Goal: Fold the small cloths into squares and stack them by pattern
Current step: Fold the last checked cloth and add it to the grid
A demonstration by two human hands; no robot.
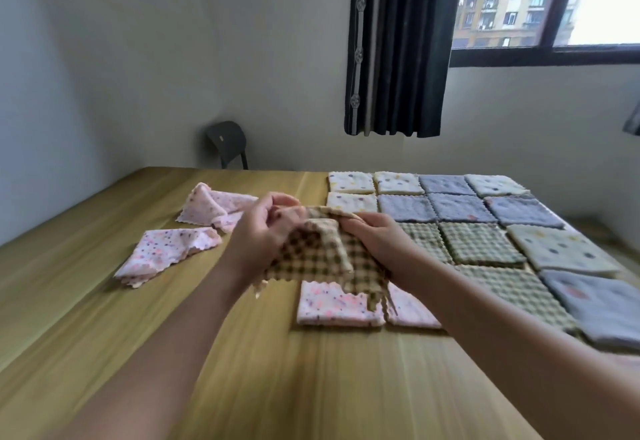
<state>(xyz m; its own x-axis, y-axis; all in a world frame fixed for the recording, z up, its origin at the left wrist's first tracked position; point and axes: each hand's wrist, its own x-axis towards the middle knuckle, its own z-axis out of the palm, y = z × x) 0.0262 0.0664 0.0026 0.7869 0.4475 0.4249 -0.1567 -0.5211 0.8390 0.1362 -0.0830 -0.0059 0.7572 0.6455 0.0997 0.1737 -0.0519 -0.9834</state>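
Both hands hold a green-and-cream checked cloth (322,256) in the air above the wooden table (104,301). My left hand (258,235) pinches its upper left edge and my right hand (375,237) grips its upper right edge. The cloth hangs loose and creased. Below it lie two folded pink dotted squares (337,306). Two unfolded pink dotted cloths lie at the left: one near (166,252), one farther back (214,207). On the right, folded squares lie in rows: cream dotted (351,183), grey-blue (460,206) and green checked (481,242).
A dark chair (227,143) stands behind the table's far edge against the wall. A dark curtain (394,45) hangs beside a window at the upper right. The folded squares reach the table's right side.
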